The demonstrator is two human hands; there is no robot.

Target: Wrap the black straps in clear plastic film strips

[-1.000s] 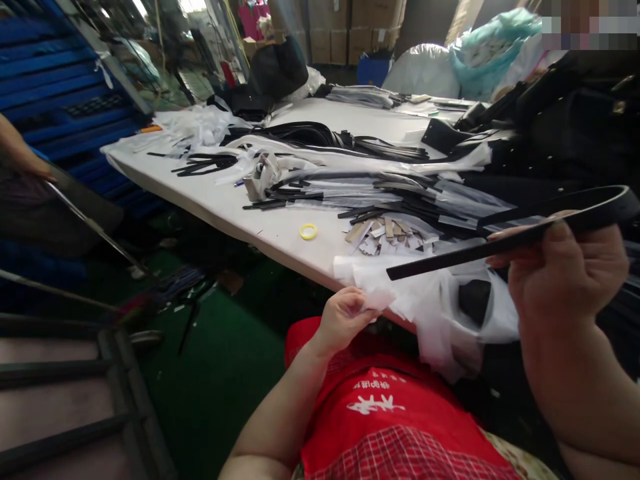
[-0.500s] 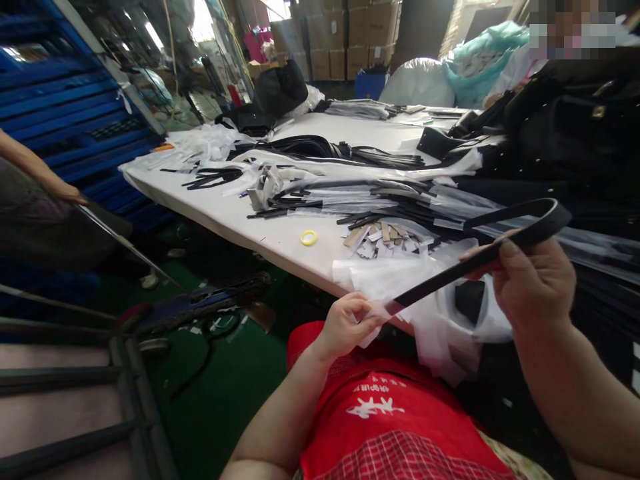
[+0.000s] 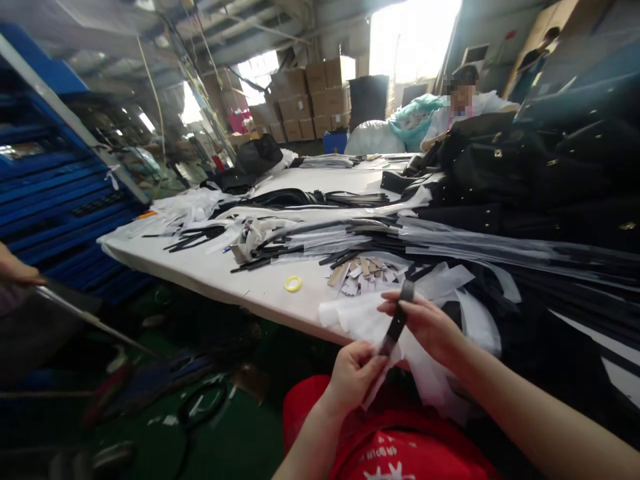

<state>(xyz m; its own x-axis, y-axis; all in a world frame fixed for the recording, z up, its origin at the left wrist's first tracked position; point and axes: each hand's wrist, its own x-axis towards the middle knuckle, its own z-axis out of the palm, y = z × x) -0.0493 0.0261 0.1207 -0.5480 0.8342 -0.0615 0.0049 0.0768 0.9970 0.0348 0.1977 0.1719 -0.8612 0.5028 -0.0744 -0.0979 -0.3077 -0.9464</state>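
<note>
My left hand is closed in a pinch at the table's front edge, on a thin translucent plastic sleeve with one end of a black strap inside its mouth. Further up the strap, my right hand holds it between thumb and fingers. The strap slants up from the left hand, and small holes seem to show along it. Under and beside my hands lie more white plastic sleeves, some hanging over the edge.
Cut paper and card scraps lie behind my hands, near a yellow tape ring. Bundles of sleeved straps cross the white table. Black bags are heaped at right. A co-worker's hand grips a pole at left.
My right hand has come in left toward my left hand, and the strap's end has gone into the sleeve. The view has tilted up, showing a seated person across the table.
</note>
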